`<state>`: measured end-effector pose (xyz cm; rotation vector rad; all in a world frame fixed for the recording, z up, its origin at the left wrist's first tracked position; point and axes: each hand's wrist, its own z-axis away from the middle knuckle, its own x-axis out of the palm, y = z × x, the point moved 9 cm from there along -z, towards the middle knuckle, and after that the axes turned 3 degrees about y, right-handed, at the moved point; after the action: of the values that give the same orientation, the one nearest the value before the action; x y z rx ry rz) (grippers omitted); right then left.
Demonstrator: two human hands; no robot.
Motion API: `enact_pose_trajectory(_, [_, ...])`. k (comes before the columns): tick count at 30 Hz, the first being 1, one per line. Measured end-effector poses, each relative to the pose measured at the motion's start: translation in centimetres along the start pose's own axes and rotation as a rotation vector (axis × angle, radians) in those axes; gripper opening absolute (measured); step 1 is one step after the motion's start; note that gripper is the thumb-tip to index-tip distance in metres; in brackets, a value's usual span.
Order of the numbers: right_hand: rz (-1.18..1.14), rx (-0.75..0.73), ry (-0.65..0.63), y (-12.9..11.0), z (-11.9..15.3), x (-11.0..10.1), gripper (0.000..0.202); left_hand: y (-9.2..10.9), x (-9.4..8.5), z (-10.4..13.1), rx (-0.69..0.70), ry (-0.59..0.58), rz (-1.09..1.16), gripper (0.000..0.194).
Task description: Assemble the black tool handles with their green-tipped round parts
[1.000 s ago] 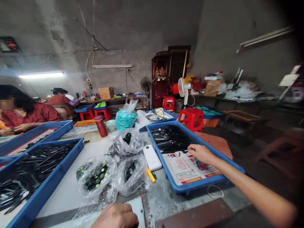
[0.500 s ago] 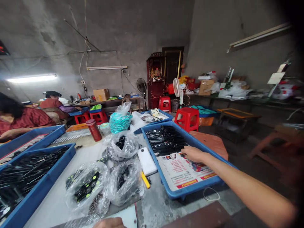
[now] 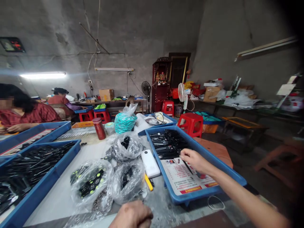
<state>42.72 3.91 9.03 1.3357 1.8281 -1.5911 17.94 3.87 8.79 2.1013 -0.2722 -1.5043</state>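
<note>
My right hand (image 3: pixel 193 160) is over the blue tray (image 3: pixel 174 199) on the right, its fingers pinched on a slim black piece (image 3: pixel 188 167) that points down over the printed sheet (image 3: pixel 175 177). Just beyond those fingertips lie many similar black pieces (image 3: pixel 166 142), packed in rows at the tray's far end. My left hand (image 3: pixel 133 215) is at the bottom edge, in front of the clear bags, with its fingers curled closed. Whatever it may hold is hidden.
Clear bags of small black parts (image 3: pixel 91 182) stand mid-table, beside a white phone-like device (image 3: pixel 150 163) and a yellow cutter (image 3: pixel 148 182). More blue trays (image 3: pixel 45 177) line the left. A co-worker (image 3: pixel 35 110) sits beyond them. A red stool (image 3: pixel 191 123) stands behind.
My left hand has come further up into view, its fingers curled. My right hand now shows a slim black piece hanging from its fingers. The whole view has shifted slightly.
</note>
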Motion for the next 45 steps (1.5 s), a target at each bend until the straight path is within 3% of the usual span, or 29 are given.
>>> enact_pose_trajectory(3, [-0.174,-0.047,0.026,-4.7,2.1,1.0,0.022,-0.7,0.0,-0.2,-0.039,0.21,0.166,0.026])
enact_pose_trajectory(6, [-0.681,-0.027,0.031,-8.6,4.5,2.9,0.024,-1.3,1.0,-0.2,-0.106,0.291,0.419,0.039])
enact_pose_trajectory(9, [-0.982,0.003,-0.073,-11.4,6.5,6.4,0.024,-2.2,2.3,0.4,-0.251,0.393,0.772,0.053])
enact_pose_trajectory(12, [-1.128,0.027,-0.078,-12.7,7.6,9.1,0.023,-3.0,4.0,1.3,-0.402,0.441,1.064,0.069])
enact_pose_trajectory(17, [-0.978,0.025,0.065,-13.3,8.6,11.5,0.025,-3.5,3.5,3.2,-0.484,0.612,1.287,0.065])
enact_pose_trajectory(22, [-0.936,0.063,-0.055,-14.3,9.7,14.3,0.029,-4.1,3.4,4.8,-0.501,0.631,1.373,0.049])
enact_pose_trajectory(27, [-0.551,-0.193,-0.012,-15.8,8.3,12.4,0.023,-6.5,5.5,7.7,-0.679,0.595,1.387,0.049])
enact_pose_trajectory(34, [-0.274,-0.193,0.012,-16.3,2.7,12.1,0.02,-8.7,5.1,10.7,-0.76,0.705,1.311,0.039])
enact_pose_trajectory(39, [0.108,-0.27,-0.137,-17.5,-0.7,15.9,0.02,-9.0,4.3,11.7,-0.792,0.811,1.269,0.034])
enact_pose_trajectory(45, [0.332,-0.243,-0.283,-16.3,-2.5,20.4,0.018,-9.5,4.6,12.3,-0.822,0.808,1.279,0.034])
